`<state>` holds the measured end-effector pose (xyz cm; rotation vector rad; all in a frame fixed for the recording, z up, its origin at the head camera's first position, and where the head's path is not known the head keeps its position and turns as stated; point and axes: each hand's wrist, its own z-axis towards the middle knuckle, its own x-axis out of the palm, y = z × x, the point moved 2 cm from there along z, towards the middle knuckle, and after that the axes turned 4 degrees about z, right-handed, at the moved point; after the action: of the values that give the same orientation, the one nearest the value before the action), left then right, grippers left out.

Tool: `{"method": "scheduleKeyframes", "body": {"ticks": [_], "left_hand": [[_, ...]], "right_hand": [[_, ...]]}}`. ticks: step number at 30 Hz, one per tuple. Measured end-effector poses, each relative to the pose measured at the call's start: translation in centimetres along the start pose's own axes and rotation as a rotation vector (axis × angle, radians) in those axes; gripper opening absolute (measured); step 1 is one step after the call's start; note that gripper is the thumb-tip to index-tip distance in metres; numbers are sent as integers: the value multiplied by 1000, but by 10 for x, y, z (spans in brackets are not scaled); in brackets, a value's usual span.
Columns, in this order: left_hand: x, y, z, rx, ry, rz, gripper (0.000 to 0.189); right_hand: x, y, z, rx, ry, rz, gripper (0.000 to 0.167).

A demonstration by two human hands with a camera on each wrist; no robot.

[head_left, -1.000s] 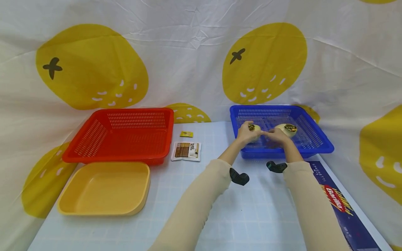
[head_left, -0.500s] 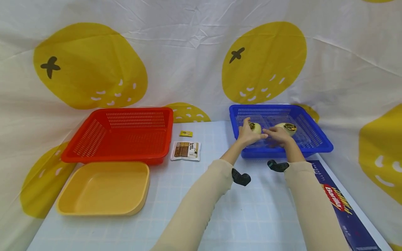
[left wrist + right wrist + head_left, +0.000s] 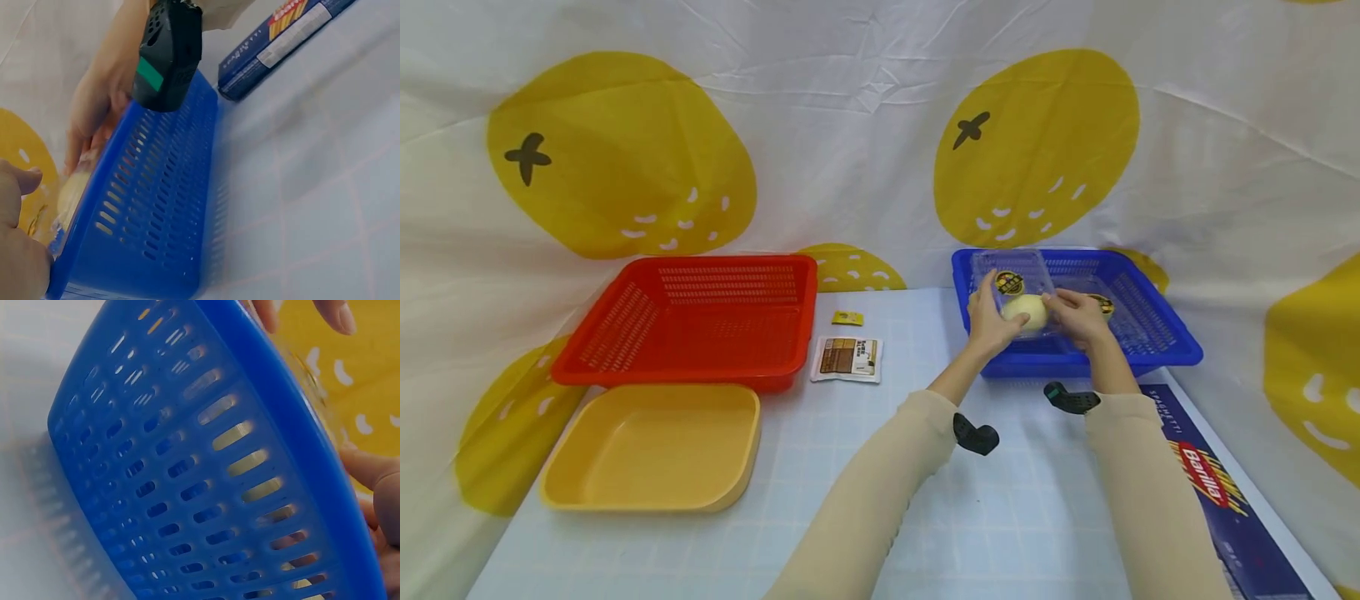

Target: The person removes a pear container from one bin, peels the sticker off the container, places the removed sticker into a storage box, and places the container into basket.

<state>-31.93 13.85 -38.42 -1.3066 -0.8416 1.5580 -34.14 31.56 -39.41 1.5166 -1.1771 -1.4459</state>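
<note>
Both hands are at a clear plastic box (image 3: 1030, 262) over the left part of the blue basket (image 3: 1161, 354). Inside it shows a pale, rounded thing (image 3: 1028, 312), with a black and yellow sticker (image 3: 1009, 283) just beyond. My left hand (image 3: 991, 325) grips the box's left side, thumb towards the pale thing. At the near right edge, my right hand (image 3: 1081, 318) pinches the box between thumb and fingers. Partly behind that hand is a second sticker (image 3: 1103, 305) on another clear pack. In the right wrist view, the basket wall (image 3: 187, 456) hides much of the box.
A red basket (image 3: 685, 383) stands at the left, a yellow tub (image 3: 647, 504) in front of it. Between the baskets lie a small yellow sachet (image 3: 847, 318) and a white and brown packet (image 3: 847, 360). A blue spaghetti box (image 3: 1232, 517) lies along the right edge.
The clear box has been tilted up, its sticker now beyond the pale thing instead of over it. Both hands have shifted slightly right and up with it.
</note>
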Motion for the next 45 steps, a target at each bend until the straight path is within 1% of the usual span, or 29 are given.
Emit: {"method": "scheduleKeyframes", "body": {"ticks": [3,7,11,13,14,17,19,21,25,29,31,33,35,38,41,45], "left_hand": [[2,0,-2,1,-23,-14,82],[2,0,-3,-3,-42,7,77],[0,2,-3,10,-23,39,70],[-1,3,-3,16,-9,40,70],[-1,4,-3,18,-7,34,70],[-3,5,-4,10,-8,-17,76],[-5,7,-5,0,-5,-54,79],[-6,8,-6,-20,2,-84,79],[-8,9,-6,-60,23,-131,73],[-10,9,-6,-64,29,-166,72],[-11,9,-7,-58,33,-180,72],[-13,8,-8,-53,38,-192,73],[-16,7,-9,-43,40,-219,72],[-21,5,-13,-34,34,-291,72],[-28,4,-18,-35,31,-379,69],[-37,6,-26,-46,43,-446,65]], "right_hand": [[-2,1,-2,-2,-36,48,75],[-4,3,-5,10,-59,120,76],[-6,5,-9,19,-72,205,76],[-7,7,-12,14,-76,252,77],[-8,8,-14,7,-77,253,77],[-10,12,-18,-14,-67,300,79],[-11,14,-21,-15,-62,301,80],[-14,16,-24,4,-69,291,83],[-19,16,-29,46,-96,262,86],[-23,16,-36,54,-127,229,84],[-25,17,-41,50,-140,237,82],[-26,18,-46,41,-147,273,78],[-26,20,-51,21,-148,344,76],[-24,24,-58,-26,-138,459,73],[-20,27,-66,-58,-143,543,70],[-13,29,-77,-76,-135,639,55]]}}
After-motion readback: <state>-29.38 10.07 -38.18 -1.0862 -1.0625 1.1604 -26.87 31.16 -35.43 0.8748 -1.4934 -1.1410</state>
